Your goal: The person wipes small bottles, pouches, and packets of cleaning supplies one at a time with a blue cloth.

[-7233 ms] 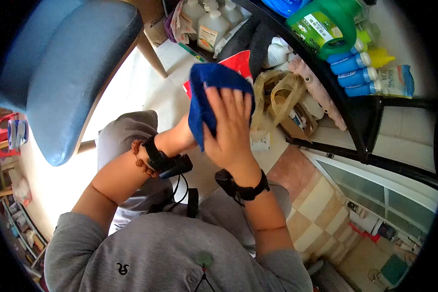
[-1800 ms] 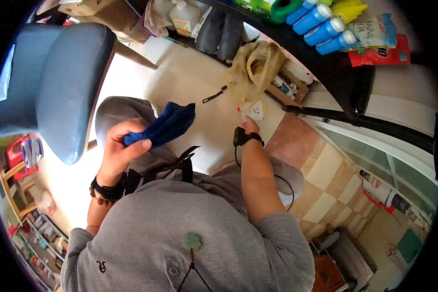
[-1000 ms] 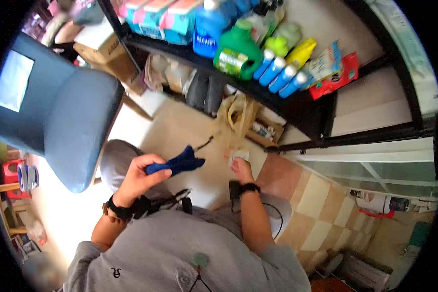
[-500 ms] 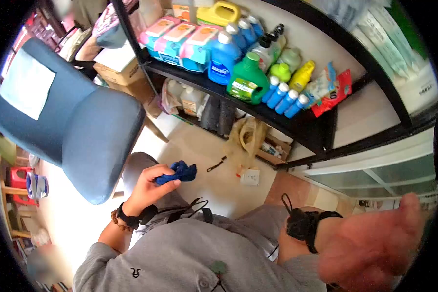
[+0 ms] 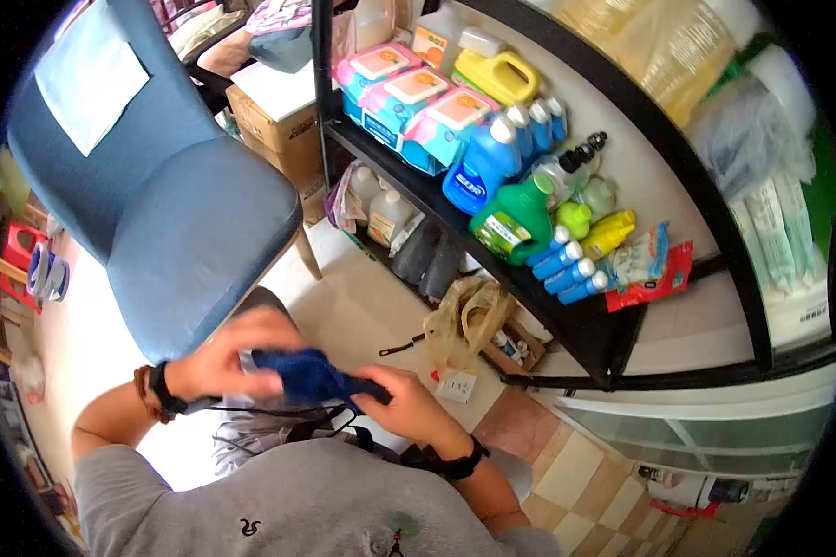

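Note:
A dark blue cloth (image 5: 305,376), bunched and blurred by motion, is stretched between my two hands above my lap. On its left end is my left hand (image 5: 232,357), thumb below and fingers above, closed round it though smeared. My right hand (image 5: 407,404) pinches the narrow right end between thumb and fingers. What kind of cloth article it is I cannot make out. Dark cords hang from my waist just beneath the hands.
A blue chair (image 5: 200,223) stands close on my left. Ahead, a black shelf (image 5: 390,162) carries wipes packs (image 5: 409,88), a green bottle (image 5: 515,223) and blue bottles. Below it, a yellowish plastic bag (image 5: 460,316) lies on the floor near a glass-panelled door (image 5: 687,436).
My right hand has come in from the far right and taken hold of the blue cloth. The left hand has shifted left and lower, and the cloth is pulled longer. My view has turned.

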### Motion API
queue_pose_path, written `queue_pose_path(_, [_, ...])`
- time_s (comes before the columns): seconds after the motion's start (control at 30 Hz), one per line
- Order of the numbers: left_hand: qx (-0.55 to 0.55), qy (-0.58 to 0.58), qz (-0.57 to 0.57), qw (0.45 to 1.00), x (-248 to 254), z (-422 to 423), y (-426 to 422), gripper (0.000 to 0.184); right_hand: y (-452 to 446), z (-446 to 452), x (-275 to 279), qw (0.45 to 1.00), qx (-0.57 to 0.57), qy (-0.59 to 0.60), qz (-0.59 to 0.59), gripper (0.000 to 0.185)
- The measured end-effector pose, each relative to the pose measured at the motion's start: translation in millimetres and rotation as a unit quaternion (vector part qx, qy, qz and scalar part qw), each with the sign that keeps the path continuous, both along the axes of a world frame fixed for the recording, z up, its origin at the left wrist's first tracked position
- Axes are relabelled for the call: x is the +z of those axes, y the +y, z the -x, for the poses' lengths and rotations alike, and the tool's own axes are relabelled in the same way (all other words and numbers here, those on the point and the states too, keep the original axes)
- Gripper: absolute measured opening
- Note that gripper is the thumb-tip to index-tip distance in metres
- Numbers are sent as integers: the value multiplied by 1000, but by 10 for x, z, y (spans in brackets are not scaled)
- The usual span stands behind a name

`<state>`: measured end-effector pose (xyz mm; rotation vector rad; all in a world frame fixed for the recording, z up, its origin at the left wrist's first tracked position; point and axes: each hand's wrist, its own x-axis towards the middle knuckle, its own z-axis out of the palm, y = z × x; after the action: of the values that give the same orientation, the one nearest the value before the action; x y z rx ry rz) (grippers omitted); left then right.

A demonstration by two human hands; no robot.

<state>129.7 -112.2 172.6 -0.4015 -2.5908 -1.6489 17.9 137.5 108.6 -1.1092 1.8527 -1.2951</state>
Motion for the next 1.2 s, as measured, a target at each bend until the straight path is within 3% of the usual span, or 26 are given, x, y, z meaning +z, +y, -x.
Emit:
queue_pose_path(0.03, [61,-18,52,997,-282,-27,-275,46,5,30,45,999,-43,9,-6,26])
queue_pose_path(0.13, [118,31,327,937,-737,-43,-1060,49,35,152,23,990,-120,72,3,26])
queue_pose_path(0.2, [68,47,360,929,-966,2,-1378,51,1,243,189,990,-115,80,-23,26])
queue_pose_path(0.37, [94,40,316,943,-1274,63,-1489,51,-215,433,412,990,-67,91,-90,25])
queue_pose_path(0.47, [92,36,292,951,-1194,84,-1534,54,-526,564,587,988,-25,56,-141,23])
queue_pose_path(0.73, [90,29,275,957,-1201,101,-1633,51,-1215,712,1561,980,47,29,-193,22])
queue_pose_path(0.93, [111,-30,309,944,-1138,96,-1511,57,-1587,338,1744,977,-1,1,-214,22])
queue_pose_path(1.07, [68,-210,240,945,-879,176,-1394,71,-1362,142,2032,975,-108,-24,-192,25])
queue_pose_path(1.13, [-4,-183,24,983,96,456,-1069,83,-1153,71,2273,977,-139,-15,-162,27])
queue_pose_path(1.2, [-96,-180,-2,979,1216,600,-713,82,-967,85,2653,978,-135,-34,-156,30])
